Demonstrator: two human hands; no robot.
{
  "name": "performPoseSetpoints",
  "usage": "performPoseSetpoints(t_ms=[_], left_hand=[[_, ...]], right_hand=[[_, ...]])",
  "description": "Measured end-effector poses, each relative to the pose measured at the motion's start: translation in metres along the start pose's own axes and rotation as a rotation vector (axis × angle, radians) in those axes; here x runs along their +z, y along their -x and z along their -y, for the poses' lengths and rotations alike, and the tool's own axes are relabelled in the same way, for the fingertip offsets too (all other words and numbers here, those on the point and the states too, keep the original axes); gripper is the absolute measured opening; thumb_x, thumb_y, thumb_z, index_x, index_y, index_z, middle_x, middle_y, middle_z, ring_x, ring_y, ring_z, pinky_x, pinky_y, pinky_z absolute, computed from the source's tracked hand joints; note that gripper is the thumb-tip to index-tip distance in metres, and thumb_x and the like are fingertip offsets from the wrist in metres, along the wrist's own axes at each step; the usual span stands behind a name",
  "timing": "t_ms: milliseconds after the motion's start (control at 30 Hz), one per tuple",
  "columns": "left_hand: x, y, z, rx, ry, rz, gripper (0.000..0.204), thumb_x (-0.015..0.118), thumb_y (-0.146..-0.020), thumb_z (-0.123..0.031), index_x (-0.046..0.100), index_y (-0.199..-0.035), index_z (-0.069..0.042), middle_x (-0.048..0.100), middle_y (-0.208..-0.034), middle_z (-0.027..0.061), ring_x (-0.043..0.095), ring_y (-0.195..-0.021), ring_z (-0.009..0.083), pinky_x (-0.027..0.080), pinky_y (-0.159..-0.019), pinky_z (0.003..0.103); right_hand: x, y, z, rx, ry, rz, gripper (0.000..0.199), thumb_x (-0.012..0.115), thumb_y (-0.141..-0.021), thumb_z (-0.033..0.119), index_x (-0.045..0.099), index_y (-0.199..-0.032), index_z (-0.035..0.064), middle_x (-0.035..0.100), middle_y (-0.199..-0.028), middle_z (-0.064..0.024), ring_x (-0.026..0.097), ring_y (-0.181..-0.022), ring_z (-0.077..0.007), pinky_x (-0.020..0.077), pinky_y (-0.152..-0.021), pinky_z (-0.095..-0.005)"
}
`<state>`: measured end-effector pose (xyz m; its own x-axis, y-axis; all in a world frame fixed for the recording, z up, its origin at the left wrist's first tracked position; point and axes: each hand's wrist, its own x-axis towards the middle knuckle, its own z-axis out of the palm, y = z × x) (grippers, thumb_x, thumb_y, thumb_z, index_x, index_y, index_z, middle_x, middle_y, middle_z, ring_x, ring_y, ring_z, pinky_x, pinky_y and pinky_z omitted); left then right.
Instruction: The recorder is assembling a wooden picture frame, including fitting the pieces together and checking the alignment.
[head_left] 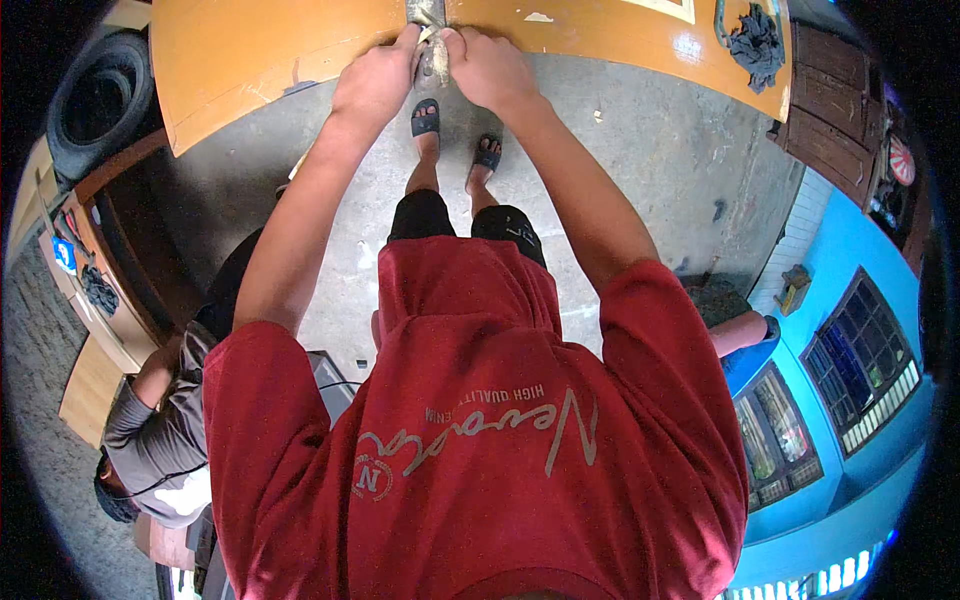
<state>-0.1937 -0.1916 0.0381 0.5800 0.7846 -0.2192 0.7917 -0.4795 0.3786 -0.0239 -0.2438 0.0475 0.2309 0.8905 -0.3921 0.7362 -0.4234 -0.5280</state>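
A: Largest element?
B: The orange wooden tabletop (300, 50) across the upper frame, above a grey concrete floor (650, 150).

A: Beside the wearer?
B: A crouched person in a grey shirt (160, 420) at lower left; a black tyre (100, 100) stands at upper left.

A: On the tabletop?
B: A dark crumpled rag (755, 42) near its right end — well apart from the hands.

A: The 2 hands?
B: The left hand (375, 85) and right hand (490, 68) meet at the tabletop's near edge, fingers closed on a small grey metal piece (432, 40) between them.

A: Its position?
B: Upright at the edge — directly above the 2 sandalled feet (455, 135).
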Motion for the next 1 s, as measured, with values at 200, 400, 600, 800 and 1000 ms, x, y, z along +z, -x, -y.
performPoseSetpoints(t_ms=[200, 400, 600, 800, 1000], left_hand=[[-0.001, 0.002, -0.001, 0.000, -0.046, 0.026, 0.023, 0.050, -0.103, -0.024, 0.052, -0.121, -0.010, 0.073, -0.090, 0.0233, 0.072, -0.084, 0.0451, 0.057, -0.072, 0.057], [0.001, -0.001, 0.002, -0.003, -0.011, -0.002, 0.019, 0.050, -0.105, -0.025, 0.049, -0.117, -0.010, 0.071, -0.089, 0.0259, 0.069, -0.083, 0.0482, 0.054, -0.071, 0.061], [0.002, -0.002, 0.005, -0.005, -0.016, 0.010, 0.019, 0.050, -0.104, -0.024, 0.049, -0.117, -0.010, 0.072, -0.091, 0.0248, 0.069, -0.086, 0.0478, 0.055, -0.074, 0.060], [-0.001, 0.000, -0.001, -0.021, -0.033, 0.036, 0.020, 0.049, -0.104, -0.023, 0.050, -0.118, -0.010, 0.072, -0.091, 0.0245, 0.070, -0.086, 0.0473, 0.056, -0.074, 0.059], [-0.003, -0.001, -0.002, -0.017, -0.048, 0.029, 0.021, 0.050, -0.102, -0.023, 0.053, -0.117, -0.008, 0.073, -0.091, 0.0244, 0.071, -0.087, 0.0456, 0.057, -0.076, 0.057]], right_hand=[[0.003, 0.004, 0.000, -0.001, -0.037, -0.018, 0.052, 0.037, -0.106, 0.048, 0.070, -0.115, 0.0080, 0.072, -0.105, -0.0283, 0.066, -0.103, -0.0514, 0.0503, -0.097, -0.0586], [0.006, 0.004, -0.005, -0.032, -0.048, 0.004, 0.051, 0.037, -0.106, 0.046, 0.068, -0.117, 0.0073, 0.070, -0.110, -0.0292, 0.065, -0.104, -0.0530, 0.0493, -0.098, -0.0589], [-0.004, 0.018, 0.010, -0.030, -0.102, 0.002, 0.050, 0.037, -0.107, 0.045, 0.069, -0.115, 0.0074, 0.071, -0.109, -0.0285, 0.064, -0.103, -0.0531, 0.0489, -0.098, -0.0603], [0.007, 0.010, -0.001, 0.004, -0.063, -0.007, 0.049, 0.037, -0.107, 0.047, 0.069, -0.117, 0.0106, 0.071, -0.109, -0.0273, 0.064, -0.105, -0.0525, 0.0488, -0.098, -0.0598], [0.006, 0.016, 0.001, -0.019, -0.089, -0.018, 0.050, 0.037, -0.107, 0.047, 0.068, -0.115, 0.0090, 0.070, -0.108, -0.0281, 0.063, -0.104, -0.0534, 0.0482, -0.098, -0.0609]])
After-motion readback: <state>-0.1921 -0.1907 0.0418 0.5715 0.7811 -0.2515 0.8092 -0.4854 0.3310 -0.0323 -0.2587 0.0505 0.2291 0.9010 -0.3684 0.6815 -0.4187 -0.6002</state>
